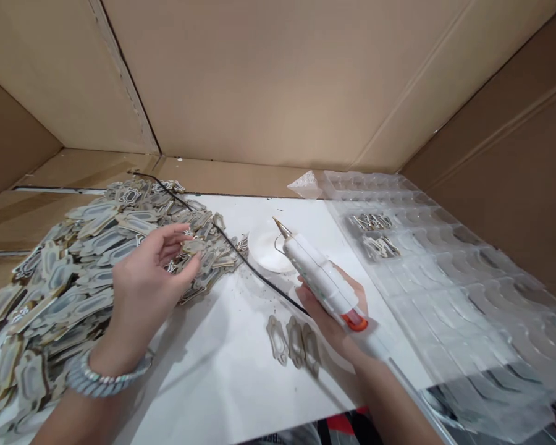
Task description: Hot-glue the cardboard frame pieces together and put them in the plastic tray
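Note:
My left hand (151, 272) hovers over a big heap of flat gold-edged ornament pieces (74, 272) and pinches one small piece (193, 246) between thumb and fingers. My right hand (328, 309) is wrapped round a white glue gun (319, 275) with an orange trigger; its brass nozzle points up and left over a white round dish (265, 247). Three ornament pieces (294, 340) lie in a row on the white board (241, 371) just left of my right wrist. A black cord (241, 262) runs across the board from the pile toward the gun.
A clear plastic blister tray (467, 296) with many moulded pockets covers the right side; two pockets near its far end hold small metal parts (375, 235). Cardboard walls (278, 80) enclose the back and both sides.

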Motion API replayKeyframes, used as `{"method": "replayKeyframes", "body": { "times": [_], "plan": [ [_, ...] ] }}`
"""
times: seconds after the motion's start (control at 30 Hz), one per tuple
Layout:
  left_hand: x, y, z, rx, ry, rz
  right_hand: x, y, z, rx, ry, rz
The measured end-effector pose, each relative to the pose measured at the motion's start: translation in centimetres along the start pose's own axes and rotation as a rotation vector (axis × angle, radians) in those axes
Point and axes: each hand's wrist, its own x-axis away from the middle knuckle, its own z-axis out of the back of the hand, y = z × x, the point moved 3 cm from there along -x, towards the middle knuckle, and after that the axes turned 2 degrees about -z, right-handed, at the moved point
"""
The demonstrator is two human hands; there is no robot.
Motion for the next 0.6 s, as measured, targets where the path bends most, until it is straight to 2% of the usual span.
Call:
{"method": "replayKeyframes", "body": {
  "times": [0.1,0.2,0.3,0.37,0.43,0.53,0.6],
  "plan": [
    [-0.6,-1.0,0.3,-0.287,0.012,-0.129,0.0,-0.1,0.1,0.012,-0.007,0.004],
    [-0.9,-1.3,0.6,-0.498,-0.021,-0.157,0.0,0.0,0.1,0.020,-0.015,0.007],
    [-0.7,-0.4,0.8,-0.554,-0.002,-0.195,0.0,-0.1,0.1,0.008,-0.012,0.006],
    [-0.2,0.7,0.6,-0.497,-0.006,-0.261,-0.1,-0.2,0.1,-0.001,-0.002,-0.005],
    [0.7,1.7,-0.6,-0.352,-0.177,-0.358,0.0,-0.2,0.1,-0.002,0.001,-0.012],
    [3.2,2.8,-3.4,-0.133,-0.606,-0.453,0.1,0.0,0.1,-0.005,-0.005,-0.017],
    [5.0,3.2,-5.0,-0.090,-0.796,-0.482,0.1,0.2,0.1,-0.013,-0.011,-0.034]
  ]
}}
